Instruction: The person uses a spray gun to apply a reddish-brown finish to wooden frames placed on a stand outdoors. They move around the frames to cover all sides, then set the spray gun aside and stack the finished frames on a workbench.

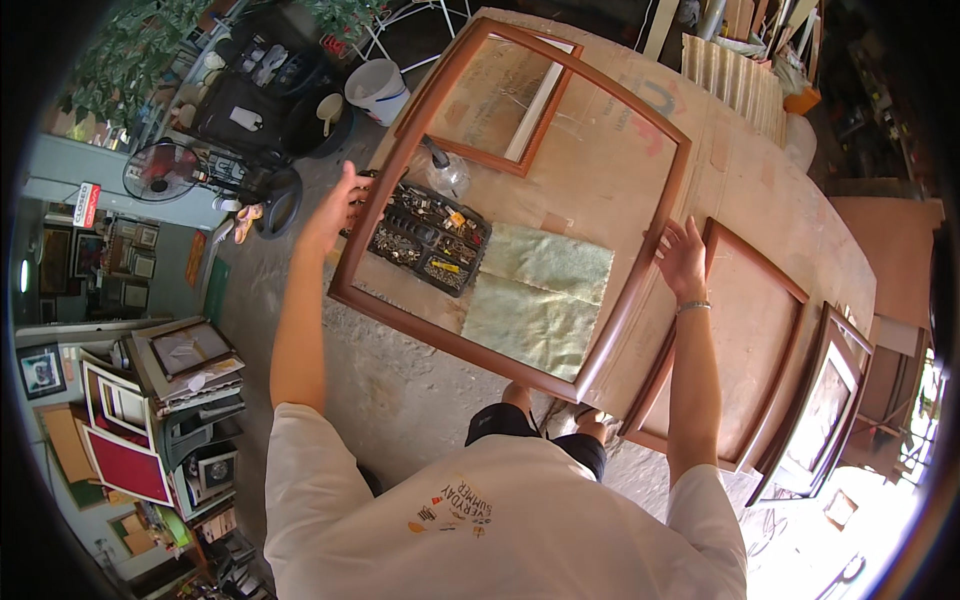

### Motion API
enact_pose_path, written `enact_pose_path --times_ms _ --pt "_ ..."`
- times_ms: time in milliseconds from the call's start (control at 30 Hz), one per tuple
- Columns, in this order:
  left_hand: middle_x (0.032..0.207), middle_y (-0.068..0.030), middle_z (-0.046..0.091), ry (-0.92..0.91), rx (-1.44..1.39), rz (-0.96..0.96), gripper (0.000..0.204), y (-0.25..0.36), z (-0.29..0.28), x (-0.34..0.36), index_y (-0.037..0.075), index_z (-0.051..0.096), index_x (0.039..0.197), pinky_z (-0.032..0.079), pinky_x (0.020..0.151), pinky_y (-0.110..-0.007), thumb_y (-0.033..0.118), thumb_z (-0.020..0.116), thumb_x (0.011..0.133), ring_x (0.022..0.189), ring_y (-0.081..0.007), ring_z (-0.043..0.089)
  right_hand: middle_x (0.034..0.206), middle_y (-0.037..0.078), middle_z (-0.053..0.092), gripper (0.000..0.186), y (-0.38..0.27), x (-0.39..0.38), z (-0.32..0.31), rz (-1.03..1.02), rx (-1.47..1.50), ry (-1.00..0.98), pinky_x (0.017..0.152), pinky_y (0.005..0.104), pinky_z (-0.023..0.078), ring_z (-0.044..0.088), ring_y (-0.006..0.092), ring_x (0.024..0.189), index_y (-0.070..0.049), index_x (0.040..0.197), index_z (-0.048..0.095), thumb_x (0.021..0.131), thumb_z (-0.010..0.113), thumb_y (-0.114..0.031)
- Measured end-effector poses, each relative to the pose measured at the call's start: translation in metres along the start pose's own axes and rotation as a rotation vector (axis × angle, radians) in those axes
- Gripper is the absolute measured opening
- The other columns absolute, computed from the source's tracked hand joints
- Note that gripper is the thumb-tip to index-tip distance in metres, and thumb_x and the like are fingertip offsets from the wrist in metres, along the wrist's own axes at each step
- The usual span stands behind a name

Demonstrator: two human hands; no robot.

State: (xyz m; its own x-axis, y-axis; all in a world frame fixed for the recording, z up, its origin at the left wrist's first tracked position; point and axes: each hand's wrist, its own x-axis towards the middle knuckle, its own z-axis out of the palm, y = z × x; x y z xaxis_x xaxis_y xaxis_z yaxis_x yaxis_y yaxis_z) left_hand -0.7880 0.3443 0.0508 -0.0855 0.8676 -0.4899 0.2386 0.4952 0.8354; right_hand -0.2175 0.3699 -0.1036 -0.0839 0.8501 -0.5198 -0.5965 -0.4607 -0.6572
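Note:
A large empty brown wooden picture frame [455, 343] is tilted over the cardboard-covered table [760, 180]. My left hand [338, 208] is closed around its left rail, with the thumb up and the fingertips partly hidden. On the opposite rail my right hand [682, 262] grips the wood with bent fingers. Through the frame's opening I see a black compartment tray [425, 235] of small metal hardware, a pale green cloth [545, 300] and a clear spray bottle [450, 178] with a dark nozzle. A smaller brown frame [480, 157] with a light inner edge lies at the far end.
Another brown frame [755, 260] and a dark frame with a pale inner border [825, 420] lie on the right. A white bucket [377, 92] and a standing fan [165, 172] are at left, above stacked frames [130, 465]. Corrugated sheet [735, 85] stands behind.

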Motion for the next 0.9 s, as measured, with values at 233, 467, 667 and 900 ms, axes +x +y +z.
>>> enact_pose_path --times_ms 233,467,667,900 --pt "0.105 -0.0087 0.064 0.034 -0.085 -0.01 0.084 -0.053 -0.054 0.042 0.003 0.054 0.132 0.052 0.079 -0.034 0.073 0.025 0.097 0.088 -0.0181 0.066 0.112 0.003 0.057 0.058 0.024 0.043 0.042 0.018 -0.085 -0.073 0.088 0.0379 0.043 0.053 0.018 0.095 -0.007 0.126 0.054 0.098 0.048 -0.058" --pt "0.104 -0.0076 0.063 0.041 -0.119 -0.113 0.088 -0.108 -0.05 0.056 0.004 0.053 0.133 0.049 0.082 -0.031 0.077 0.023 0.095 0.088 -0.0168 0.064 0.112 0.002 0.056 0.061 0.03 0.069 0.044 0.061 -0.226 -0.046 0.088 0.0369 0.042 0.052 0.0172 0.097 -0.006 0.125 0.055 0.096 0.05 -0.06" --pt "0.1 -0.0041 0.06 0.084 -0.1 -0.181 0.088 -0.132 -0.033 0.042 0.005 0.057 0.131 0.046 0.075 -0.031 0.079 0.028 0.093 0.083 -0.0141 0.056 0.103 0.002 0.057 0.058 0.043 0.082 0.031 0.047 -0.285 0.081 0.086 0.0314 0.044 0.052 0.0153 0.093 -0.004 0.118 0.059 0.096 0.053 -0.057" --pt "0.12 -0.0065 0.06 0.114 -0.128 -0.153 0.09 -0.139 -0.025 0.058 0.002 0.053 0.136 0.043 0.083 -0.033 0.078 0.027 0.094 0.095 -0.0165 0.056 0.104 0.005 0.065 0.05 0.054 0.073 0.023 -0.082 -0.457 0.342 0.086 0.0317 0.047 0.058 0.0162 0.092 -0.004 0.122 0.062 0.098 0.056 -0.047"
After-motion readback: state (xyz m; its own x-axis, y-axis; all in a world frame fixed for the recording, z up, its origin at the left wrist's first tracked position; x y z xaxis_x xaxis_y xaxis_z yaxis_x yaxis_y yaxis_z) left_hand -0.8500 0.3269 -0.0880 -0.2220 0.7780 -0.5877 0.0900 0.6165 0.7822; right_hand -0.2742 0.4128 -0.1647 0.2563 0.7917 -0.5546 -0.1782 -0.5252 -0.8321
